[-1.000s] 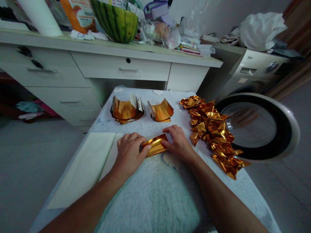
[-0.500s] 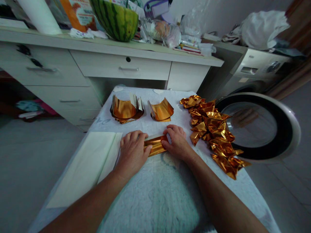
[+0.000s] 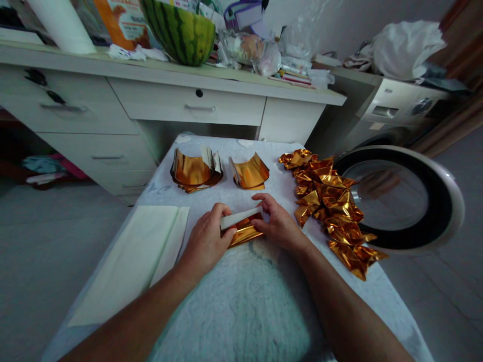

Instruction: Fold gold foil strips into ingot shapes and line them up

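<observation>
A sheet of gold foil paper (image 3: 247,234) lies on the cloth-covered table between my hands, its far edge turned up so that a whitish underside shows. My left hand (image 3: 211,229) pinches its left end between thumb and fingers. At the right end, my right hand (image 3: 273,221) grips it with the thumb on the gold side and bent fingers behind. Beyond my hands sit two curved stacks of gold paper, a larger stack (image 3: 192,170) and a smaller stack (image 3: 252,172). Folded gold paper pieces (image 3: 326,193) are heaped to the right.
Pale paper sheets (image 3: 124,251) lie at the table's left. Behind stands a white drawer counter (image 3: 188,103) bearing a cut watermelon (image 3: 181,35) and plastic bags. The washing machine's round door (image 3: 437,201) hangs open close to the table's right edge.
The far edge of the gold paper has come up and toward me, showing its whitish back. My fingers have curled from lying flatter to gripping both ends.
</observation>
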